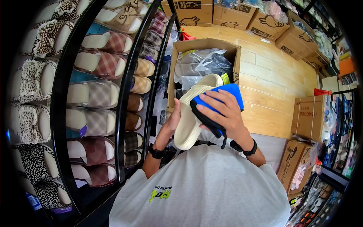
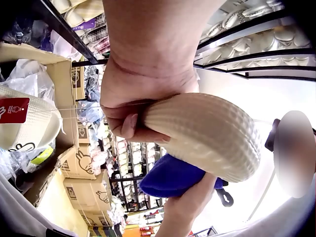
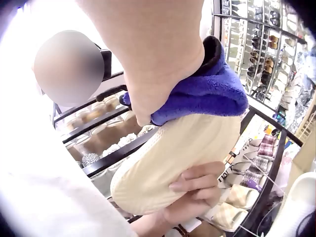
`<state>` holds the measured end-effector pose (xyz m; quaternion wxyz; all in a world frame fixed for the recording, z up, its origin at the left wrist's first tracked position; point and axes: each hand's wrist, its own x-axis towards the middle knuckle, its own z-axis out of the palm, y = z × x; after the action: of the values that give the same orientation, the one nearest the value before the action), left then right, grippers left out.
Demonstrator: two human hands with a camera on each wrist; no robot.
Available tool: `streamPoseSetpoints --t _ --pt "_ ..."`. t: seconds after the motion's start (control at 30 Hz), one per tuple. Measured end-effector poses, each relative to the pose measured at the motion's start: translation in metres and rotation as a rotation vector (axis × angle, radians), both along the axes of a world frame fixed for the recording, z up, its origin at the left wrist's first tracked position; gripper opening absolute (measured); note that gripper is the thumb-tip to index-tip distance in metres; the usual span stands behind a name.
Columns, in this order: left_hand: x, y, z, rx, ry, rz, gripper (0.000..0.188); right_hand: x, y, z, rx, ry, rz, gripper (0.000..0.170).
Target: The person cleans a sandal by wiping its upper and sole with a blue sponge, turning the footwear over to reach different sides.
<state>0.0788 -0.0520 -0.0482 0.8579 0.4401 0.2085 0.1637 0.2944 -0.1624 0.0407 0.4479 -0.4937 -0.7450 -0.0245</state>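
Observation:
A cream slipper (image 1: 185, 132) with a bumpy woven texture is held up before the person's body. The left hand (image 1: 174, 118) grips it by its side, thumb upright in the head view and fingers (image 3: 197, 182) curled against its smooth face in the right wrist view. The right hand (image 1: 226, 111) holds a blue plush cloth (image 1: 236, 96) with black trim and a dangling black loop (image 1: 224, 142). This cloth lies against the slipper, covering part of it. In the right wrist view the cloth (image 3: 207, 96) bunches under the palm.
An open cardboard box (image 1: 206, 43) of plastic-wrapped slippers stands just ahead. To the left rises a black rack (image 1: 68, 49) lined with slippers. More cartons (image 1: 302, 41) line the wooden floor (image 1: 261, 90) at the back and right. A red tag (image 2: 13, 109) hangs near the box.

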Motion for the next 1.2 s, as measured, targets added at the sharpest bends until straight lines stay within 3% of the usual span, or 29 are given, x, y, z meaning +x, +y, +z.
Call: streamPoseSetpoints --t 0.17,0.3,0.5,0.63,0.83,1.1,1.2 --pt "0.0 0.002 0.0 0.002 -0.007 -0.006 0.116 -0.005 0.001 -0.002 0.02 -0.058 0.053 0.056" --pt "-0.001 0.005 0.001 0.003 -0.012 -0.008 0.116 -0.001 0.005 0.001 -0.003 -0.017 -0.055 0.058" --pt "-0.001 0.006 0.0 0.005 -0.016 -0.015 0.117 -0.002 0.005 -0.002 0.033 -0.087 0.033 0.056" --pt "0.001 0.007 0.0 0.012 -0.017 -0.028 0.117 0.007 0.008 0.004 -0.022 -0.024 -0.096 0.057" --pt "0.003 0.008 0.012 -0.002 0.034 0.001 0.118 -0.004 0.004 0.001 0.049 -0.1 0.043 0.05" --pt "0.005 0.007 0.009 0.008 0.016 -0.011 0.119 0.006 0.01 0.008 0.019 -0.057 -0.081 0.055" --pt "0.007 0.005 0.01 0.014 0.023 -0.006 0.119 0.003 0.009 0.003 0.058 -0.075 -0.004 0.054"
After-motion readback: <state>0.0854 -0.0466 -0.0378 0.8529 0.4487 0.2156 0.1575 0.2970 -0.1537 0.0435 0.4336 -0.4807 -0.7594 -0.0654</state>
